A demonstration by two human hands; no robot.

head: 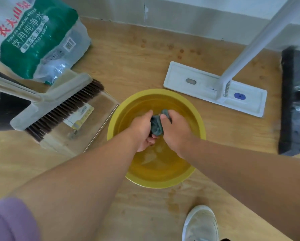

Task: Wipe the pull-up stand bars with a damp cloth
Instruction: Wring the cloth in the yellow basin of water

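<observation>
At the far left a green-and-clear plastic-wrapped pack of water bottles [39,40] lies on the wood-grain floor [145,54]; just nearer, a beige broom with dark brown bristles [58,105] rests across a clear plastic dustpan [86,126]; to the right of these, in the middle, a round yellow plastic basin [202,129] holds shallow water; above it the left hand [143,131] is clenched round the near end of a small grey-green cloth [157,125], while the right hand [176,133] grips its far end, thumb over the top, the cloth bunched tight between the two fists, which reads as wringing; further right a white flat mop head [194,80] with its pale handle [260,42] lies near the far wall, and at the far right a black foam-wrapped bar [292,101], probably the foot of the pull-up stand, lies on the floor; near the bottom edge a pale canvas shoe [201,225] stands close to the basin. The risks, as I judge them: if the hands drift off the basin mid-wring, water will run onto the floor and make it slippery underfoot; a cloth left too wet would drip down the bars and soak the foam; the shoe sits close enough that a careless step could tip the basin.
</observation>
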